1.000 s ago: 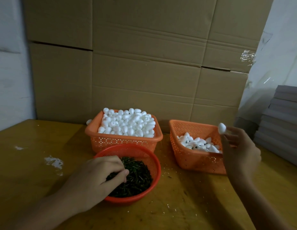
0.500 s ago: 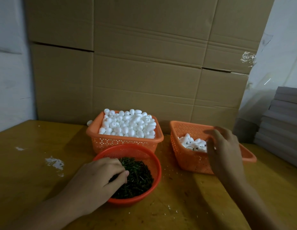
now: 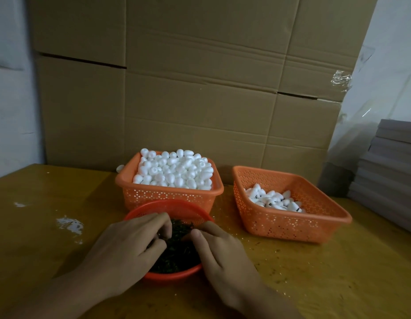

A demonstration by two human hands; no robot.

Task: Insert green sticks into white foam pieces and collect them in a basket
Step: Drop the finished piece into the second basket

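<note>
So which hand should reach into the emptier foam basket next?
Probably the right hand: it lies nearest the emptier orange basket; the left hand would have to cross over it.

no text, label or number can be read: the cardboard boxes [image 3: 199,111] at the far side, the orange baskets [image 3: 291,223] and the tabletop [image 3: 337,277] show plain surfaces.

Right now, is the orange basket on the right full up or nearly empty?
Nearly empty. The right orange basket holds only a small pile of white foam pieces in its bottom, well below the rim.
</note>
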